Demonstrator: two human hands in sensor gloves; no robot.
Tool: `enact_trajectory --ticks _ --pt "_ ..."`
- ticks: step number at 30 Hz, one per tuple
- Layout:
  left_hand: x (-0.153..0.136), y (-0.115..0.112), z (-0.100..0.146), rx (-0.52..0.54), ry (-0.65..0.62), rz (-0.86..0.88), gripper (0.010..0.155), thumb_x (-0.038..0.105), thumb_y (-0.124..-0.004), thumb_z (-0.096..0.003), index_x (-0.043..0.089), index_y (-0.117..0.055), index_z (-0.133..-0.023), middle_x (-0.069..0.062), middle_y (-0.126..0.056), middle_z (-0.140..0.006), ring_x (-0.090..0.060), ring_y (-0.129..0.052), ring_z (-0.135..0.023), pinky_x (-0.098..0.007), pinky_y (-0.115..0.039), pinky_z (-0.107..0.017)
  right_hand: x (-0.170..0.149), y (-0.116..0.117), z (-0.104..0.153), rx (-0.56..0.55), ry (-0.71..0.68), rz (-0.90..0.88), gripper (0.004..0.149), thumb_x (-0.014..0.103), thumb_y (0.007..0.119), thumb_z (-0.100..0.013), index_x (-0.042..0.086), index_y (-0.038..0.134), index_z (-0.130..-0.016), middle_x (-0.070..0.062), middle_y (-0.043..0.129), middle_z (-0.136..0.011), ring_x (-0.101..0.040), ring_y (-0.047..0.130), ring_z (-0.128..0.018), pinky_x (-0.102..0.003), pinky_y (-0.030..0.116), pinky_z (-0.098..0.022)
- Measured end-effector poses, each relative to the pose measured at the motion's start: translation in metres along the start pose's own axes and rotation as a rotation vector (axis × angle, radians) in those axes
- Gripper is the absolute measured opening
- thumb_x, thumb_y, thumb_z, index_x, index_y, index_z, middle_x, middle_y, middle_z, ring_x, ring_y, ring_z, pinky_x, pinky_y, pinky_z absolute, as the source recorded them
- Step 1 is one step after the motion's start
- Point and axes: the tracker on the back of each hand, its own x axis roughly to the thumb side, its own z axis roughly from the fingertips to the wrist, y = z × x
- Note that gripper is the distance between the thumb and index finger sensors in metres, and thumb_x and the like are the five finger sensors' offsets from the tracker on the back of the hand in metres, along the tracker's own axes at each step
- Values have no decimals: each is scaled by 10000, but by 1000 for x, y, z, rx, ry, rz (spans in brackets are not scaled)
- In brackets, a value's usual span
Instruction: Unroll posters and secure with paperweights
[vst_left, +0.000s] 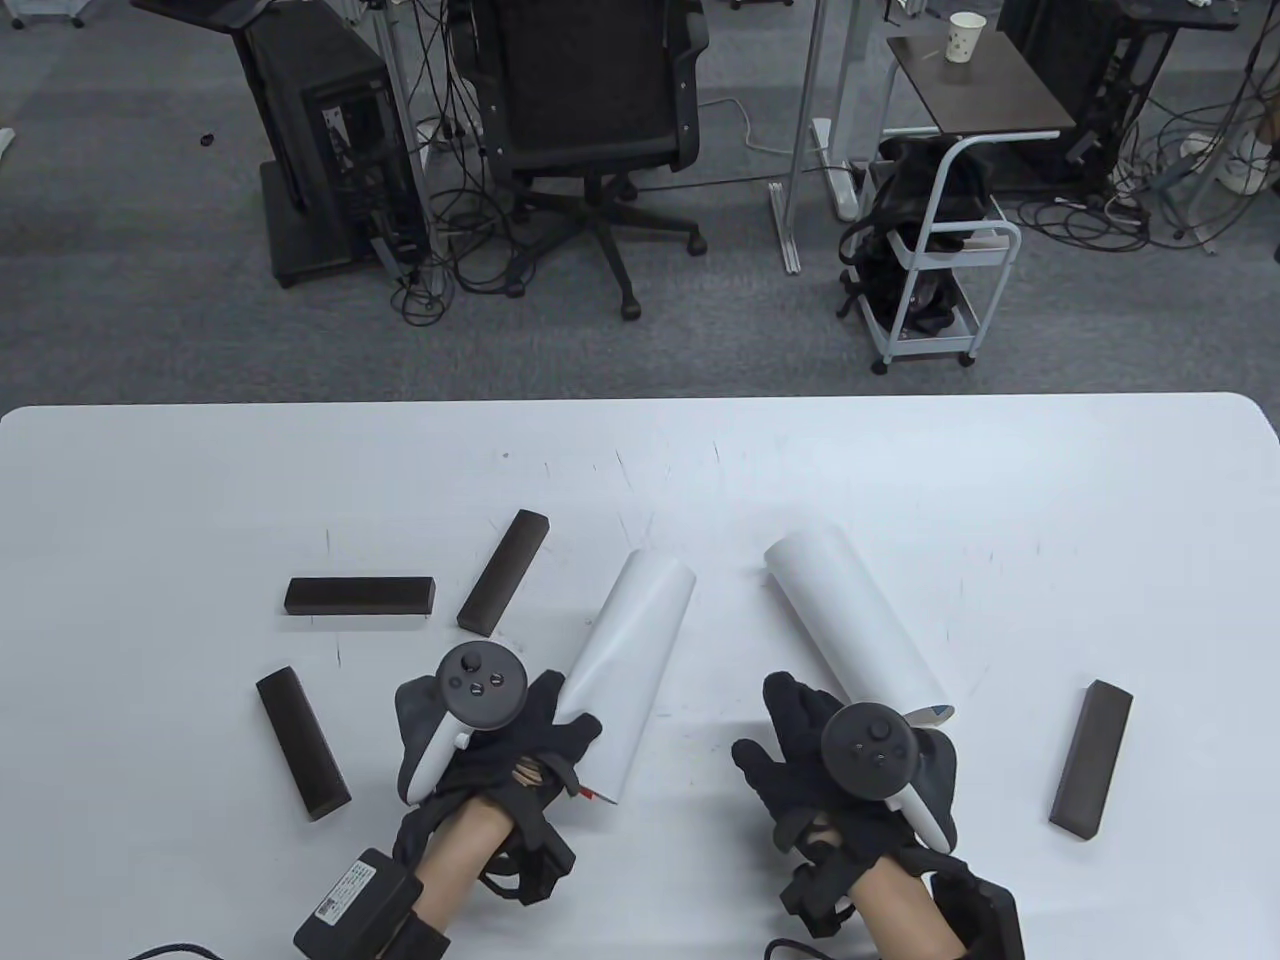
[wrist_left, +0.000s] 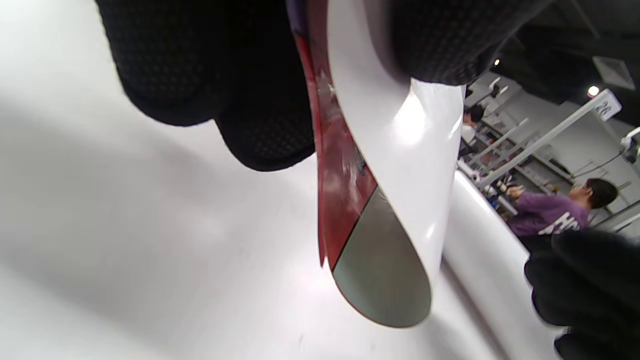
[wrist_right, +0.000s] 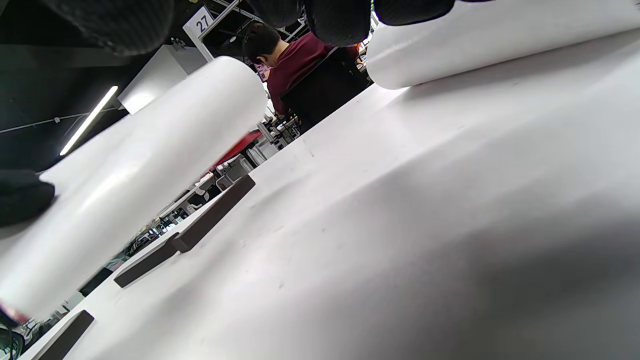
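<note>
Two rolled white posters lie on the white table. My left hand pinches the near loose edge of the left poster. In the left wrist view my fingers and thumb hold that edge, curled back and showing red and grey print inside. My right hand is open, fingers spread, just left of the near end of the right poster; whether it touches is unclear. The right wrist view shows the left poster and the right poster with my fingertips above.
Dark bar paperweights lie on the table: three at the left and one at the right. Three show in the right wrist view. An office chair and a cart stand beyond the far edge.
</note>
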Motion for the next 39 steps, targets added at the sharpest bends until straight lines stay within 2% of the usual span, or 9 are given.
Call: enact_trajectory --ticks 5,10,18,25,30,33,36,38,39 --pt "-8 -27 0 -32 32 -105 733 438 -796 -430 15 -574 -986 -144 -866 -826 -198 -1063 -539 -371 -902 -371 -1 4 -1 17 10 3 773 599 676 -458 141 410 -1021 -212 474 -1073 -522 436 -961 -669 438 -686" --pt "-9 -39 1 -83 57 -218 798 512 -741 -434 7 -510 -1008 -183 -798 -885 -260 -1022 -612 -397 -873 -405 -5 9 -4 41 27 22 767 590 684 -458 133 425 -1017 -216 482 -1067 -518 457 -951 -650 461 -685" --pt "-11 -30 9 -145 56 -241 847 571 -680 -442 18 -437 -1036 -227 -690 -969 -327 -963 -704 -422 -848 -449 17 30 -17 131 -54 187 713 533 719 -457 135 489 -1003 -194 573 -1030 -481 565 -906 -573 557 -662" --pt "-10 -6 8 -114 55 -209 906 608 -666 -434 5 -379 -1046 -276 -593 -1011 -432 -848 -828 -478 -809 -511 44 62 -39 232 -59 340 659 507 715 -460 131 556 -978 -180 695 -932 -420 700 -763 -506 636 -564" --pt "-3 -15 -4 -178 29 -185 1011 643 -717 -405 -10 -290 -1048 -295 -489 -1045 -491 -717 -919 -530 -742 -582 64 80 -46 221 -105 322 632 526 715 -453 147 625 -950 -142 792 -804 -350 772 -642 -457 680 -472" --pt "-3 -24 -12 -188 26 -211 1021 586 -773 -404 -29 -257 -1035 -300 -482 -1034 -455 -762 -893 -508 -757 -571 72 86 -46 215 -118 302 639 541 720 -449 149 635 -946 -120 818 -755 -327 787 -607 -447 690 -448" --pt "-5 -28 -15 -150 35 -203 948 467 -811 -421 -42 -284 -1023 -282 -555 -1001 -364 -885 -790 -446 -813 -515 71 92 -44 210 -121 365 646 550 727 -446 164 624 -953 -109 821 -742 -319 788 -600 -444 690 -445" --pt "-6 -29 -14 -130 37 -193 906 408 -819 -423 -48 -307 -1016 -270 -599 -980 -309 -937 -736 -418 -841 -481 69 95 -43 217 -100 404 648 552 735 -445 194 607 -971 -130 776 -800 -347 752 -649 -465 664 -480" --pt "-7 -30 -14 -119 34 -185 889 392 -818 -424 -50 -321 -1014 -264 -621 -969 -289 -960 -706 -403 -855 -462 67 97 -43 241 -78 437 665 557 737 -442 224 566 -992 -161 690 -897 -388 688 -730 -490 622 -534"
